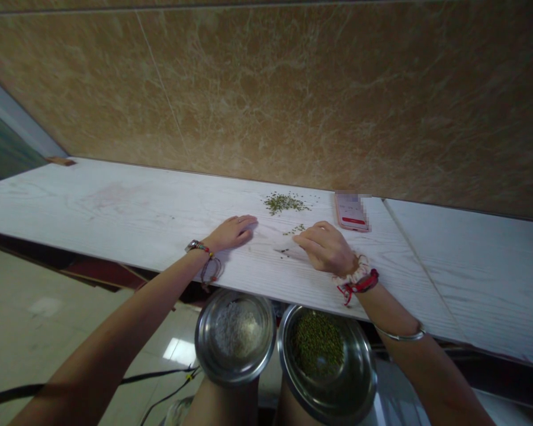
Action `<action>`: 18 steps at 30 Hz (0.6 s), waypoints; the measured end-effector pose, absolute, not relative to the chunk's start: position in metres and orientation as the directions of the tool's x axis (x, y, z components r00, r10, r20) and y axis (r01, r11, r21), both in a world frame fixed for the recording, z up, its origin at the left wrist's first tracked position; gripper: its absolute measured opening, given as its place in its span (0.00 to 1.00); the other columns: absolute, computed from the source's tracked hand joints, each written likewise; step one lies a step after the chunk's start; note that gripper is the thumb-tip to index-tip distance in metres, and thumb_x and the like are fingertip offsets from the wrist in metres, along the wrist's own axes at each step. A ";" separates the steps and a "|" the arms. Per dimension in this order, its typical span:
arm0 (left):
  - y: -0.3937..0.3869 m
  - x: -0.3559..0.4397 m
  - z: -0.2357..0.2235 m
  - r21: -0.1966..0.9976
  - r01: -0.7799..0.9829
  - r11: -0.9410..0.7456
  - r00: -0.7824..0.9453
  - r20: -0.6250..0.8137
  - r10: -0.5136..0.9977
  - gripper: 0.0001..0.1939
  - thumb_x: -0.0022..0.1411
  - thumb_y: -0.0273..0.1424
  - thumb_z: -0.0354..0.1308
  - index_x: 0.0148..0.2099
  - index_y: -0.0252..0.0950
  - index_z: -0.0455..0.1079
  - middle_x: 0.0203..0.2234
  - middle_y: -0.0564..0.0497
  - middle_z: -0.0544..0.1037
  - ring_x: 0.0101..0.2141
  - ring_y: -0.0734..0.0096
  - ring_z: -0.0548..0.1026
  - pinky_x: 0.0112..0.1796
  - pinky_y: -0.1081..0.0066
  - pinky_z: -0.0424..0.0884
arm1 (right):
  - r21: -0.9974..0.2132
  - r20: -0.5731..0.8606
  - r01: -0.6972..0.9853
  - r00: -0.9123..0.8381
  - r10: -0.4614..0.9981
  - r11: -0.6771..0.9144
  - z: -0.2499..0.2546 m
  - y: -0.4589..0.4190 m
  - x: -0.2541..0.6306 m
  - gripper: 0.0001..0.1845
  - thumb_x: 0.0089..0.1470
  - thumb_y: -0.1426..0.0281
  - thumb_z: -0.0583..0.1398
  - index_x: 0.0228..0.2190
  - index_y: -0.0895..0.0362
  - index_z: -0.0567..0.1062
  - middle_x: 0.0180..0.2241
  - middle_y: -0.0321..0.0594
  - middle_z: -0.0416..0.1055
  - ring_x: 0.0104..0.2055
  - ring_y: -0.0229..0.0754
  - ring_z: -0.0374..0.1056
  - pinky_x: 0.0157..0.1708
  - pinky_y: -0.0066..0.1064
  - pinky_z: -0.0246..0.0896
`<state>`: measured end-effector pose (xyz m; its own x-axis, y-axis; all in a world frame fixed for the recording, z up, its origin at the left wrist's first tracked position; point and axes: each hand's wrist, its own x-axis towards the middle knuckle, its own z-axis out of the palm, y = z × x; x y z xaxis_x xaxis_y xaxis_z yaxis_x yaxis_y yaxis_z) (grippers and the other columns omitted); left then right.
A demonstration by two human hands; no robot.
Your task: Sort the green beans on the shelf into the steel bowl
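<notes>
My left hand (234,232) lies flat on the white wood-grain tabletop (195,201), its fingers stretched out and nothing in it. To its right, my right hand (325,247) rests on the same surface with curled fingers, thumb and fingertips pinched together. Whatever the pinch holds, if anything, is too small to make out. A few green beans (298,228) lie just beyond those fingertips, and a larger scatter of small green beans (285,203) spreads farther back. Several dark bits (284,253) sit to the left of the right fingertips.
A metal bowl of green beans (368,378) stands over my right leg; a metal bowl with white grains (202,349) is over my left. Near the wall behind the right hand lies a phone in a pink case (353,212). A tiled brown wall (266,89) bounds the back.
</notes>
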<state>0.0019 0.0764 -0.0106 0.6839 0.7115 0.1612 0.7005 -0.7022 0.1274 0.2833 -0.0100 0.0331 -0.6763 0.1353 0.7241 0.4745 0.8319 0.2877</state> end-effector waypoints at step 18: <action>0.072 0.004 -0.008 0.204 0.725 -0.658 0.628 0.196 0.753 0.22 0.60 0.31 0.46 0.56 0.32 0.64 0.55 0.45 0.69 0.54 0.64 0.67 0.55 0.64 0.61 | 0.303 0.735 0.468 -0.669 0.109 0.830 0.038 -0.014 0.283 0.16 0.51 0.81 0.53 0.42 0.56 0.68 0.29 0.36 0.75 0.30 0.37 0.65 0.34 0.34 0.58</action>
